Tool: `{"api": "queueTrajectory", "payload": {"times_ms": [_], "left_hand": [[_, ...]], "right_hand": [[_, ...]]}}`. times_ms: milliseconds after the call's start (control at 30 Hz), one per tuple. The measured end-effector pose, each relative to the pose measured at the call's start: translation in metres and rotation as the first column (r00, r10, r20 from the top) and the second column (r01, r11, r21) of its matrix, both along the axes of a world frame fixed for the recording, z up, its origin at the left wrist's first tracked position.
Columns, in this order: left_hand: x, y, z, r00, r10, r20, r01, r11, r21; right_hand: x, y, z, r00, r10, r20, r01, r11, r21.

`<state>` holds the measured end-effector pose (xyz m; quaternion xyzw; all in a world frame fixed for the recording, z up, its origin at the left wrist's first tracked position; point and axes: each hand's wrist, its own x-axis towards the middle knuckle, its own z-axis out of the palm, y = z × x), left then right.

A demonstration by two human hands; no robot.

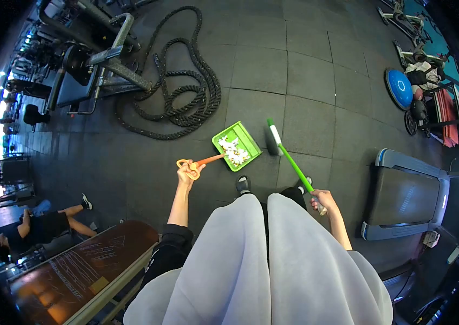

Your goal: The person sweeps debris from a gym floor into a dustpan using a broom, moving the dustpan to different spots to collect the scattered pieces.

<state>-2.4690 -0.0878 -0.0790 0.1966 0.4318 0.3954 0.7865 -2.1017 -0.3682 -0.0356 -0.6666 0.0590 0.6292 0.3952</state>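
My left hand (188,171) is closed round the yellow looped end of an orange handle (210,160). That handle leads to a green dustpan (249,142) holding crumpled white pieces (233,151). On the right, my right hand (323,201) grips the lower end of a green broom handle (294,165). The broom head (273,142), dark bristles with a white and green top, is just right of the dustpan, apart from it.
A thick black rope (207,89) lies coiled on the dark tiled floor beside a weight machine (113,62). A treadmill (411,196) and a blue balance dome (399,88) are at right. At lower left are a brown board (86,271) and another person (40,230).
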Motion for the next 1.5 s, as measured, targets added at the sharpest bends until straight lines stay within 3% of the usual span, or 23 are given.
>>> {"api": "queueTrajectory", "payload": {"times_ms": [100,133,233,267,367,400,500,567,600,900,967,1167,1367,1433,1500], "left_hand": [[0.041,-0.007,-0.002,0.998,-0.025,0.052,0.024,0.999,0.02],[0.061,-0.011,-0.004,0.995,0.066,0.079,-0.065,0.998,-0.01],[0.12,-0.017,-0.013,0.992,-0.019,0.127,0.012,0.998,0.054],[0.147,-0.024,-0.006,0.993,0.074,0.091,-0.077,0.997,0.031],[0.214,-0.036,-0.003,0.982,0.078,0.175,-0.085,0.996,0.033],[0.239,-0.039,-0.004,0.983,0.13,0.132,-0.132,0.991,0.004],[0.299,-0.041,-0.011,0.984,0.05,0.171,-0.064,0.995,0.078],[0.353,-0.048,0.002,0.965,0.247,0.087,-0.244,0.969,-0.046],[0.365,-0.048,-0.01,0.981,0.123,0.147,-0.128,0.992,0.021],[0.544,-0.022,-0.011,0.999,0.045,-0.007,-0.045,0.997,0.057],[0.57,-0.015,-0.02,0.998,-0.065,0.016,0.063,0.993,0.103],[0.651,0.002,-0.036,0.991,-0.128,0.035,0.123,0.986,0.11],[0.705,0.013,-0.041,0.986,-0.096,-0.135,0.105,0.992,0.065],[0.725,0.013,-0.024,0.968,-0.105,-0.226,0.127,0.989,0.082],[0.743,0.017,-0.039,0.944,0.006,-0.329,0.008,0.999,0.042]], "right_hand": [[0.036,-0.005,0.008,0.999,-0.044,0.018,0.044,0.999,0.02],[0.053,-0.01,0.005,0.998,-0.055,0.025,0.054,0.998,0.034],[0.11,-0.026,0.003,0.993,-0.121,-0.015,0.122,0.992,0.037],[0.128,-0.033,0.002,0.992,-0.125,-0.008,0.125,0.991,0.042],[0.182,-0.045,0.0,0.99,-0.14,0.031,0.138,0.99,0.04],[0.2,-0.049,-0.001,0.992,-0.122,0.043,0.12,0.992,0.043],[0.26,-0.057,0.0,0.991,-0.093,0.096,0.091,0.995,0.028],[0.287,-0.059,0.004,0.981,-0.033,0.193,0.033,0.999,0.005],[0.299,-0.061,0.004,0.982,-0.053,0.179,0.053,0.999,0.004],[0.429,-0.032,-0.014,0.976,-0.12,0.184,0.12,0.993,0.01],[0.452,-0.021,-0.022,0.966,-0.058,0.252,0.066,0.998,-0.024],[0.53,0.027,-0.049,0.963,-0.057,0.264,0.074,0.996,-0.057],[0.588,0.078,-0.073,0.926,0.082,0.369,-0.036,0.991,-0.129],[0.602,0.093,-0.084,0.846,0.322,0.426,-0.223,0.938,-0.266],[0.609,0.103,-0.089,0.779,0.424,0.462,-0.306,0.9,-0.31]]}}
